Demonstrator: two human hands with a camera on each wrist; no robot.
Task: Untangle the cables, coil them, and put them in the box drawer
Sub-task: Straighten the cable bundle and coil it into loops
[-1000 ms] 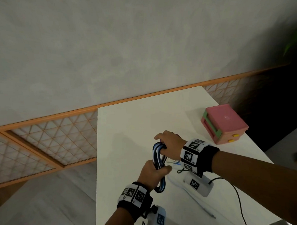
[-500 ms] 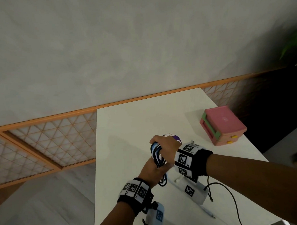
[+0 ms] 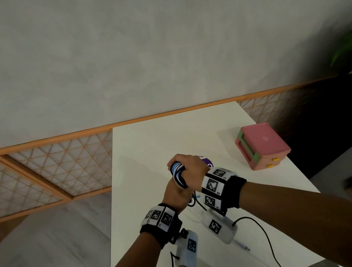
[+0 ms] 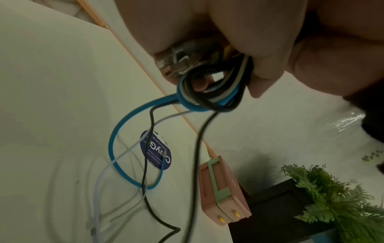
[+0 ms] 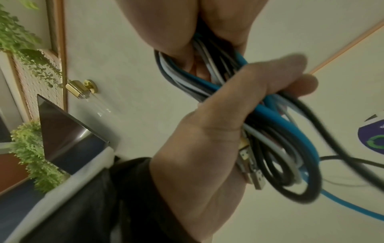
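Note:
A bundle of blue, white and black cables (image 3: 178, 174) is coiled into one hank above the white table (image 3: 144, 154). My right hand (image 3: 184, 165) grips the hank's top from above. Below it, my left hand (image 3: 176, 193) holds the lower part, thumb across the strands (image 5: 276, 77), with several metal plugs (image 5: 251, 166) against its palm. In the left wrist view, loose tails hang from the coil (image 4: 209, 92): a blue loop (image 4: 116, 144), a white strand and black ones trail on the table. The pink drawer box (image 3: 261, 146) with yellow knobs stands at the right, apart from both hands.
A round purple sticker (image 4: 155, 149) lies on the table under the hands. The table's left edge (image 3: 111, 195) drops to the floor and an orange lattice rail runs behind. A fern (image 4: 332, 197) and a dark stand sit beyond the box.
Both hands have carried the hank a little farther from me. My right hand has rolled over the top of the coil, which looks tighter and shorter, and the purple sticker now shows.

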